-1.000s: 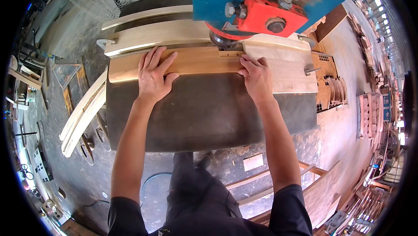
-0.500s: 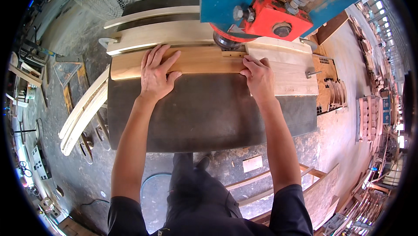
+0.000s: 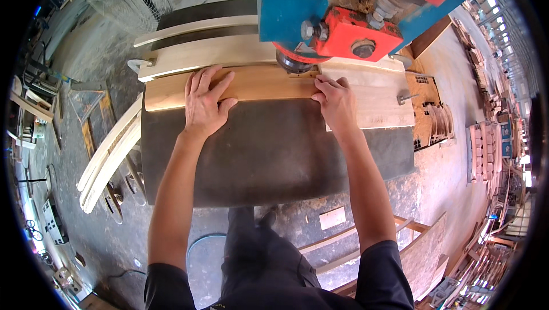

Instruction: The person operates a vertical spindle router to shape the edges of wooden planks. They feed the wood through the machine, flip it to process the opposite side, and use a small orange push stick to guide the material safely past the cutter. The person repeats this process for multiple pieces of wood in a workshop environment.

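A long, smooth wooden board (image 3: pixel 260 84) lies on the dark machine table, along a pale wood fence (image 3: pixel 214 52). My left hand (image 3: pixel 207 101) holds it left of the middle, fingers spread across the top and thumb at the near edge. At the right end my right hand (image 3: pixel 336 99) pinches the board between thumb and curled fingers, beside a pale stop board (image 3: pixel 380 101). Just above the board's far right part sits a dark round tool head (image 3: pixel 294 63), under a red guard. Part of a notch with small holes (image 3: pixel 303 74) shows there; the cutting tip is hidden.
A blue machine body with a red clamp block (image 3: pixel 363 34) overhangs the table (image 3: pixel 274 155). Curved wooden strips (image 3: pixel 111 155) lean at the left. A bolt (image 3: pixel 407 98) sticks up from the stop board. A wooden frame (image 3: pixel 337 250) stands near my legs; a wire fan stands far left.
The view has shifted slightly, lowering the table in the picture. The tool head now overlaps more of the board's notch. Both hands keep their hold on the board.
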The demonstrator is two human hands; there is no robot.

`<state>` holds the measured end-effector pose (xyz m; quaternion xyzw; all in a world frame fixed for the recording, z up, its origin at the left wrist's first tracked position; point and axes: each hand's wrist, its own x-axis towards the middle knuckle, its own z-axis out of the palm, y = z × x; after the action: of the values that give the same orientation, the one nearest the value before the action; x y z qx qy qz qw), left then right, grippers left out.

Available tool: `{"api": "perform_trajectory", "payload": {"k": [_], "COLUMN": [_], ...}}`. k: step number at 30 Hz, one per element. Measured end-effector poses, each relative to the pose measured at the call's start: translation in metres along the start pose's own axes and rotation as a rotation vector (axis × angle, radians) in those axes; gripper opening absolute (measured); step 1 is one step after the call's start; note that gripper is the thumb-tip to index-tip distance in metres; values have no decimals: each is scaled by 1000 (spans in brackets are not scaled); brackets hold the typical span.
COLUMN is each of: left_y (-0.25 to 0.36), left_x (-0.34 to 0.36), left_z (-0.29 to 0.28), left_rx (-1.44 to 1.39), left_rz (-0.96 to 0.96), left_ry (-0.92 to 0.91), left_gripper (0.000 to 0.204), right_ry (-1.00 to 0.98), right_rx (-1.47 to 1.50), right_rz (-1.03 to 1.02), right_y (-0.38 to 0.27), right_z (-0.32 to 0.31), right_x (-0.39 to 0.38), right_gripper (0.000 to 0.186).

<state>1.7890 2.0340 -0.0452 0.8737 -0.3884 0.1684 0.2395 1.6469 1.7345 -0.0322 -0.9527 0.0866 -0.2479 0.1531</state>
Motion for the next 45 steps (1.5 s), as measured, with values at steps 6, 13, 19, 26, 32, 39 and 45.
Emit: {"api": "perform_trajectory", "payload": {"k": [6, 13, 19, 26, 32, 39, 45], "left_y": [-1, -1, 1, -1, -11, -116, -113], "left_x": [8, 9, 9, 11, 5, -41, -42], "left_z": [4, 3, 2, 6, 1, -24, -16], "left_rx": [6, 0, -1, 18, -26, 125, 135], "left_rz": [-8, -11, -10, 10, -42, -765, -729], "left_ry": [6, 19, 26, 34, 15, 250, 300], "left_gripper": [57, 58, 58, 58, 51, 85, 86], "right_ry": [16, 13, 1, 25, -3, -27, 4], "right_rx": [6, 29, 20, 15, -38, 37, 51], "right_rz": [13, 9, 9, 67, -20, 63, 36], "right_y": [4, 4, 4, 3, 6, 4, 7], "right_z": [6, 7, 5, 3, 10, 8, 7], "right_x": [8, 9, 8, 10, 14, 6, 8], "right_gripper": [36, 36, 35, 32, 26, 25, 26]}}
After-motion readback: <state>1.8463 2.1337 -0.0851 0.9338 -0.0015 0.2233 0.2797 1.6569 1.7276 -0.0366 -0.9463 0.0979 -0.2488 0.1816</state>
